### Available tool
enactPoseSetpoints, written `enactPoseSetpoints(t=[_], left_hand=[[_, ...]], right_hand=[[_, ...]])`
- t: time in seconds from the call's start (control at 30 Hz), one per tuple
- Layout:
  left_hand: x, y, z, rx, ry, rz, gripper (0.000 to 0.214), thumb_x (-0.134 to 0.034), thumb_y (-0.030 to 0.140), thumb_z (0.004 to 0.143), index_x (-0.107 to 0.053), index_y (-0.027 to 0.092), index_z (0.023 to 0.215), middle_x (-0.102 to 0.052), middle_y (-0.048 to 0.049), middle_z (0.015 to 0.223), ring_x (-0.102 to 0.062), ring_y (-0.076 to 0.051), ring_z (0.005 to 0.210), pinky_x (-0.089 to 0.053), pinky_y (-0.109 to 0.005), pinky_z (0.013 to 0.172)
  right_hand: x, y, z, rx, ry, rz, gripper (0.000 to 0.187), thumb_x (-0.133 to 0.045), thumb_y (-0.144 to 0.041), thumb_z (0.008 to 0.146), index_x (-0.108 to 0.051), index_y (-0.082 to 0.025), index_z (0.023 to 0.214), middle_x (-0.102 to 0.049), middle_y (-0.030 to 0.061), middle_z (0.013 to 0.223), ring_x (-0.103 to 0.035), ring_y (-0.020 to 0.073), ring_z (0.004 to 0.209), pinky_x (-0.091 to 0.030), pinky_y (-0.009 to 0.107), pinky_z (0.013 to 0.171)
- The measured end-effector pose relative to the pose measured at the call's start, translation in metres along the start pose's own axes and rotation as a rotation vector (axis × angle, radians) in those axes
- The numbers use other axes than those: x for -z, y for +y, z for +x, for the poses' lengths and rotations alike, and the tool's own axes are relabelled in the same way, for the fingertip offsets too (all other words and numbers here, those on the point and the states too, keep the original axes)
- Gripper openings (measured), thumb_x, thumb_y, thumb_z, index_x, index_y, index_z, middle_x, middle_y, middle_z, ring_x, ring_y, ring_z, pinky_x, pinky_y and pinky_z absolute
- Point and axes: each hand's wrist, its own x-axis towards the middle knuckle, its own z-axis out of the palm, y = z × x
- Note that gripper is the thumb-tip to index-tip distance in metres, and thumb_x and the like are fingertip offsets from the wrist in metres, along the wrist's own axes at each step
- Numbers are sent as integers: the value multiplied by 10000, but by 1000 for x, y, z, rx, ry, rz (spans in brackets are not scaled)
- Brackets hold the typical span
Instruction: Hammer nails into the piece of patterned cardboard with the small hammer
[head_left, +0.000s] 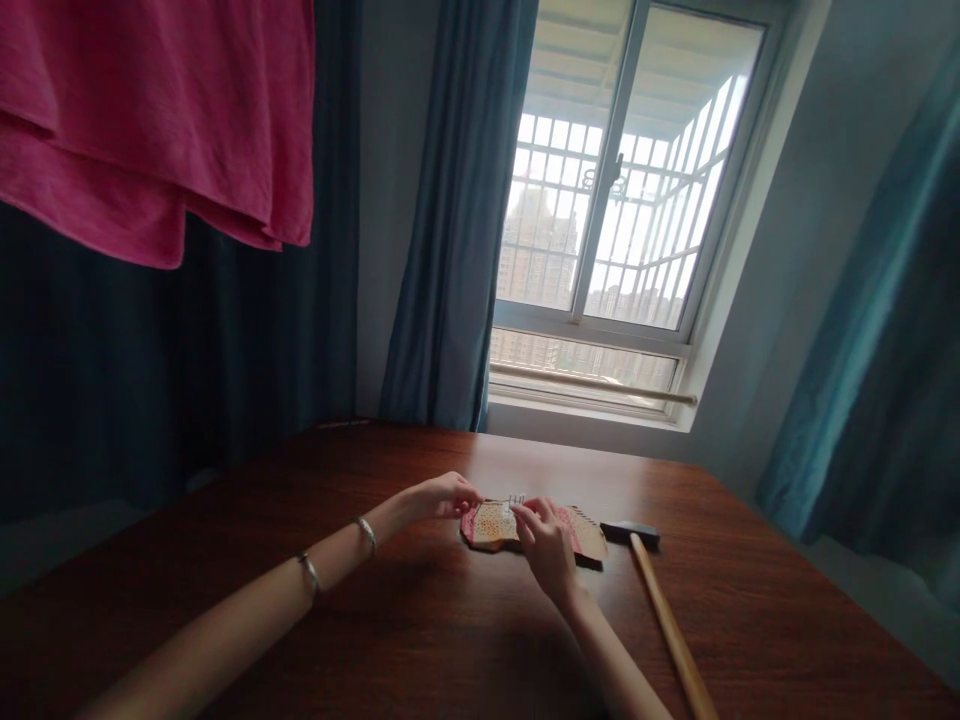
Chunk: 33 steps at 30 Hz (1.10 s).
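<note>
A flat, irregular-edged board (pixel 491 528), patterned in pink and cream with orange and dark dots, lies on the table in front of me. Several thin metal nails (pixel 517 499) stand up near its far edge. My left hand (pixel 450 495) is at the board's far left corner, thumb and fingers pinched together. Over the middle of the board, my right hand (pixel 547 545) has its thumb and index fingertips closed beside the nails. Whatever sits in either pinch is too small to make out. The right hand covers part of the board.
A hammer (pixel 664 610) with a dark head and wooden handle lies right of the board on the brown wooden table (pixel 420 640). Behind are a barred window (pixel 600 250) and blue curtains (pixel 457 220). A pink cloth (pixel 187 130) hangs at upper left.
</note>
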Motion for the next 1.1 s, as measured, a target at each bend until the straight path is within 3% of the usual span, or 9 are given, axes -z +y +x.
enactPoseSetpoints(t=[0.1, 0.23, 0.4, 0.73, 0.83, 0.93, 1.0, 1.1], left_hand=[[-12, 3, -1, 146, -82, -256, 138, -675, 201, 565, -566, 118, 548, -531, -3, 526, -451, -82, 497, -363, -211, 498], [-24, 7, -4, 251, -109, -384, 123, -669, 147, 575, -548, 122, 575, -505, 21, 526, -436, -69, 489, -356, -203, 499], [-38, 12, -8, 259, -211, -444, 91, -639, 124, 593, -551, 117, 569, -476, 37, 500, -388, -46, 466, -335, -187, 493], [-52, 35, -24, 215, -248, -435, 142, -676, 168, 548, -548, 108, 557, -457, 40, 482, -351, -41, 449, -288, -177, 443], [-49, 35, -18, 168, -186, -351, 174, -682, 234, 551, -568, 104, 571, -466, 34, 473, -357, -50, 432, -276, -189, 427], [-45, 28, -3, 48, -16, -342, 197, -660, 269, 579, -595, 92, 637, -512, 12, 536, -395, -54, 454, -295, -187, 442], [-45, 20, 9, -56, 111, -343, 204, -627, 250, 605, -609, 92, 732, -543, -2, 609, -446, -67, 506, -337, -186, 481], [-49, 7, 26, -182, 237, -244, 272, -567, 164, 609, -601, 98, 870, -572, -26, 709, -519, -104, 619, -404, -206, 567]], right_hand=[[-2, -10, -1, 76, -7, 18, 258, -433, -169, 857, -596, -258, 1036, -557, 39, 854, -510, 153, 801, -420, 245, 663], [-2, -11, -2, 121, -24, 10, 269, -428, -172, 862, -588, -268, 1055, -555, 40, 845, -512, 151, 795, -421, 237, 642], [1, -12, -2, 154, -30, -7, 245, -444, -170, 853, -596, -268, 1018, -559, 32, 833, -521, 149, 787, -423, 230, 622], [2, -7, -2, 217, 17, -3, 152, -490, -185, 835, -617, -240, 900, -566, 51, 913, -516, 164, 836, -423, 236, 605], [-1, -5, -1, 82, 98, 111, 147, -476, -209, 841, -619, -229, 867, -568, 53, 901, -524, 163, 827, -444, 263, 663], [-6, 6, 1, -141, 182, 301, 160, -463, -262, 838, -614, -206, 840, -584, 52, 856, -549, 149, 757, -454, 235, 589], [-10, 18, 4, -269, 219, 386, 187, -458, -296, 827, -613, -191, 818, -606, 52, 820, -567, 153, 726, -450, 230, 550], [-16, 40, 9, -405, 214, 434, 217, -476, -332, 794, -629, -178, 802, -651, 55, 772, -595, 175, 714, -463, 269, 623]])
